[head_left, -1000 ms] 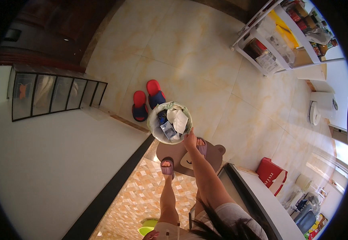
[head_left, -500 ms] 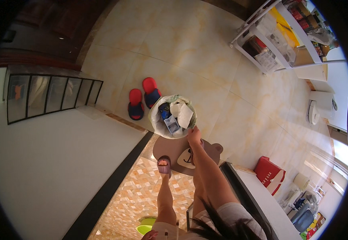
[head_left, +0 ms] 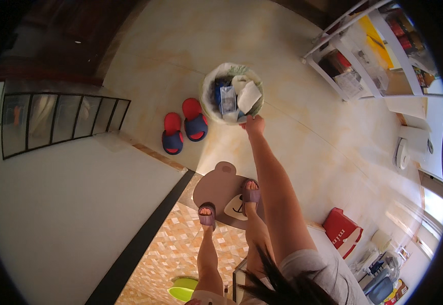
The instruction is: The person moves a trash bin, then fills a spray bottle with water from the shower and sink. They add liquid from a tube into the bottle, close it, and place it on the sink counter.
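Note:
My right hand [head_left: 254, 124] is stretched out in front of me, shut on the rim of a round waste bin [head_left: 207, 104] lined with a white bag. The bin is held above the beige tiled floor and is full of crumpled paper and blue and white packaging [head_left: 229, 99]. My left hand is not in view. My feet in purple slippers [head_left: 251, 193] stand on a brown bear-shaped mat [head_left: 219, 190].
A pair of red and blue slippers [head_left: 183, 124] lies on the floor left of the bin. A white wall and a dark door sill [head_left: 145, 239] run along my left. A white shelf rack [head_left: 353, 61] stands at the upper right, and a red box [head_left: 341, 231] sits at the lower right.
The bin has moved forward and away from me with my right arm extended further. I have stepped onto the bear mat.

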A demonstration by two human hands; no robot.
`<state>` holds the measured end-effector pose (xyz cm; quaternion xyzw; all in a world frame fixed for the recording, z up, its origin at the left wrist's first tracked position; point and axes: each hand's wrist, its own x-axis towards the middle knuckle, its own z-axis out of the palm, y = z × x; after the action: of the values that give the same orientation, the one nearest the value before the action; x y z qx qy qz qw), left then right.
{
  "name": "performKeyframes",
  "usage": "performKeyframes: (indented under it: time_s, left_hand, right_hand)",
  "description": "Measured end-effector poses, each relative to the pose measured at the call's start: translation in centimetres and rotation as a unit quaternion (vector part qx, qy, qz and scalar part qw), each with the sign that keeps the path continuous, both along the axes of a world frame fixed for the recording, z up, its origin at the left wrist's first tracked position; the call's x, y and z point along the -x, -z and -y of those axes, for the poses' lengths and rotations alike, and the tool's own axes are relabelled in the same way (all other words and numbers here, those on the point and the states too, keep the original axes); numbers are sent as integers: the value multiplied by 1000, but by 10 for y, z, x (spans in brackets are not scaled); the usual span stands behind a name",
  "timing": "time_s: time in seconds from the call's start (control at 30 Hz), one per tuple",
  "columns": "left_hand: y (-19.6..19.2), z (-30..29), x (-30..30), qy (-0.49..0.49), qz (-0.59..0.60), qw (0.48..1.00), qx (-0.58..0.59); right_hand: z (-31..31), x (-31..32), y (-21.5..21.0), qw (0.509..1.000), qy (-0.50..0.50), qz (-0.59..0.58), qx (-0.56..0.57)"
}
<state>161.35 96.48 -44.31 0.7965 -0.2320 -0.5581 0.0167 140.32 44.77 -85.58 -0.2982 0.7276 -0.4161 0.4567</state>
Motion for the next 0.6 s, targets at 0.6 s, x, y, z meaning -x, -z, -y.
performKeyframes:
  time_s: [0.6]
  left_hand:
    - [3, 27, 31, 4, -3, 1000, 26]
  right_hand:
    - [-41, 91, -181, 975, 18, 220, 25]
